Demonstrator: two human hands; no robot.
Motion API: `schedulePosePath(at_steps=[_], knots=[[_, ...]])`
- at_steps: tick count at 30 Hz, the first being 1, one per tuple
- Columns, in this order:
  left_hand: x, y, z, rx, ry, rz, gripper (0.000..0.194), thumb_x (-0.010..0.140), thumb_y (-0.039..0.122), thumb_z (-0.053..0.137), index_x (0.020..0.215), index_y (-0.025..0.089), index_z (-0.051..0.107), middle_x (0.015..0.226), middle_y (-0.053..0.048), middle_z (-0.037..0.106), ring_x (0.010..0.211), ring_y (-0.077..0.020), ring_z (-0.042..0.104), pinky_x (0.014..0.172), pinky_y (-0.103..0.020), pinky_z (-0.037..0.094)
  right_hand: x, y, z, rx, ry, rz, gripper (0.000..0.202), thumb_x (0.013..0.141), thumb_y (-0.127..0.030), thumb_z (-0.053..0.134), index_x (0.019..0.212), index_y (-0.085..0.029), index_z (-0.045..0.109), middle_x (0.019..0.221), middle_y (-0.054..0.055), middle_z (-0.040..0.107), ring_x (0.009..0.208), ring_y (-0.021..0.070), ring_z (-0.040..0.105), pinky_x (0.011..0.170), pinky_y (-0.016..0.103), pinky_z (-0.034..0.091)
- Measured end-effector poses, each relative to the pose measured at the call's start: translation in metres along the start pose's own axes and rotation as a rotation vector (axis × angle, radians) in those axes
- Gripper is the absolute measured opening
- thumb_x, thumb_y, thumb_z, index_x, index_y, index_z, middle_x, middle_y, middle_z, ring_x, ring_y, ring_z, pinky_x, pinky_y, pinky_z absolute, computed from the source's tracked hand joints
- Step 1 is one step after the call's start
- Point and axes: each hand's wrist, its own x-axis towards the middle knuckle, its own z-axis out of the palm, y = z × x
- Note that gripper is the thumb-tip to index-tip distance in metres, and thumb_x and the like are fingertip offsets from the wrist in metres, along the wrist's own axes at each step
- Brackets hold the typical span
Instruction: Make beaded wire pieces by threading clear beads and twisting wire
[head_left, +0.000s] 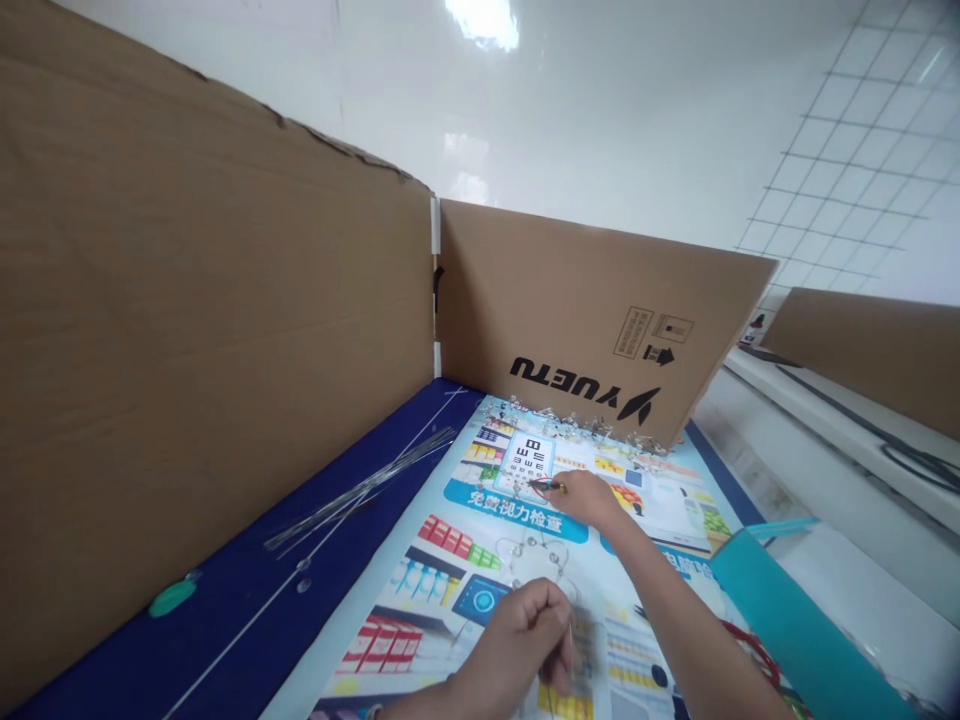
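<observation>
My right hand (589,497) is closed around small pliers (556,487), whose dark tip points left over the eye-chart picture on the printed sheet (457,560). Nearer to me, my left hand (525,635) has its fingers curled together in a pinch. A faint thin line shows by its fingertips, too blurred to name. Beyond this hand, bent thin wires with small clear beads (553,545) lie on the sheet. Many small wire-and-bead pieces (592,425) are strewn along the foot of the back cardboard.
Tall cardboard panels stand at the left (225,300) and back (570,300). On dark blue cloth lie a bundle of straight wires (360,490), clear beads (303,575) and a green piece (172,597). A teal box (795,610) and red cord (754,645) are at right.
</observation>
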Motion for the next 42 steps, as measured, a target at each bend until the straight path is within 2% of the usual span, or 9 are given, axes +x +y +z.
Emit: schedulePosePath(at_steps=[4, 8, 14, 18, 22, 27, 30, 36, 42], knots=[[0.000, 0.000, 0.001, 0.005, -0.002, 0.020, 0.023, 0.083, 0.035, 0.043, 0.073, 0.015, 0.045, 0.058, -0.001, 0.061, 0.041, -0.0073, 0.052, 0.042, -0.017, 0.031, -0.015, 0.006, 0.002, -0.054, 0.074, 0.065, 0.036, 0.080, -0.051, 0.043, 0.091, -0.024, 0.064, 0.087, 0.005, 0.064, 0.081, 0.0187, 0.057, 0.064, 0.024, 0.034], [-0.001, 0.003, 0.004, 0.015, -0.009, 0.012, 0.024, 0.082, 0.036, 0.045, 0.071, 0.015, 0.044, 0.056, -0.001, 0.060, 0.039, -0.0071, 0.051, 0.041, -0.017, 0.030, -0.010, 0.017, -0.006, -0.132, 0.224, 0.171, 0.041, 0.084, -0.048, 0.038, 0.104, -0.019, 0.059, 0.100, 0.013, 0.059, 0.097, 0.0247, 0.051, 0.079, 0.033, 0.032], [0.000, 0.002, 0.006, 0.025, -0.002, -0.001, 0.024, 0.080, 0.038, 0.045, 0.071, 0.015, 0.043, 0.055, -0.002, 0.061, 0.037, -0.0068, 0.050, 0.040, -0.017, 0.028, 0.026, 0.033, -0.022, -0.193, 0.318, 0.270, 0.039, 0.085, -0.044, 0.041, 0.108, -0.017, 0.056, 0.106, 0.015, 0.055, 0.106, 0.0276, 0.044, 0.087, 0.039, 0.028], [0.004, -0.003, 0.004, 0.002, -0.020, -0.011, 0.028, 0.079, 0.042, 0.048, 0.071, 0.015, 0.043, 0.055, -0.002, 0.060, 0.038, -0.0071, 0.051, 0.039, -0.017, 0.029, 0.057, 0.033, -0.024, -0.209, 0.321, 0.310, 0.038, 0.086, -0.044, 0.042, 0.106, -0.015, 0.057, 0.106, 0.015, 0.055, 0.104, 0.0254, 0.047, 0.085, 0.039, 0.035], [0.005, -0.006, 0.003, -0.013, -0.016, -0.032, 0.034, 0.077, 0.048, 0.051, 0.071, 0.015, 0.043, 0.053, -0.001, 0.059, 0.037, -0.0068, 0.050, 0.037, -0.016, 0.027, 0.073, 0.024, -0.013, -0.222, 0.303, 0.322, 0.032, 0.086, -0.036, 0.047, 0.111, -0.016, 0.051, 0.111, 0.008, 0.052, 0.095, 0.0184, 0.053, 0.081, 0.039, 0.044], [0.003, -0.005, 0.003, -0.005, -0.017, -0.014, 0.032, 0.077, 0.046, 0.051, 0.071, 0.015, 0.043, 0.054, -0.001, 0.060, 0.037, -0.0064, 0.050, 0.038, -0.016, 0.028, 0.070, 0.014, 0.002, -0.236, 0.277, 0.313, 0.031, 0.086, -0.033, 0.049, 0.111, -0.016, 0.050, 0.112, 0.008, 0.052, 0.093, 0.0176, 0.054, 0.079, 0.038, 0.046], [0.003, -0.004, 0.003, 0.005, -0.023, -0.014, 0.031, 0.078, 0.044, 0.050, 0.070, 0.015, 0.043, 0.053, -0.001, 0.059, 0.037, -0.0068, 0.050, 0.039, -0.017, 0.030, 0.063, 0.016, -0.001, -0.237, 0.274, 0.314, 0.032, 0.086, -0.034, 0.049, 0.111, -0.015, 0.050, 0.111, 0.007, 0.052, 0.094, 0.0180, 0.053, 0.080, 0.039, 0.045], [0.003, -0.002, 0.003, 0.018, -0.013, -0.009, 0.027, 0.079, 0.040, 0.047, 0.071, 0.015, 0.043, 0.055, -0.002, 0.061, 0.038, -0.0064, 0.050, 0.040, -0.016, 0.030, 0.045, 0.023, -0.011, -0.201, 0.284, 0.293, 0.038, 0.085, -0.044, 0.044, 0.101, -0.015, 0.060, 0.103, 0.015, 0.058, 0.101, 0.0250, 0.050, 0.084, 0.035, 0.036], [0.003, -0.003, 0.004, 0.040, -0.005, -0.005, 0.027, 0.079, 0.040, 0.048, 0.070, 0.015, 0.042, 0.054, -0.002, 0.060, 0.038, -0.0070, 0.050, 0.040, -0.017, 0.029, 0.042, 0.005, -0.002, -0.126, 0.255, 0.237, 0.045, 0.084, -0.053, 0.034, 0.108, -0.021, 0.057, 0.103, 0.010, 0.058, 0.096, 0.0210, 0.053, 0.078, 0.029, 0.036]])
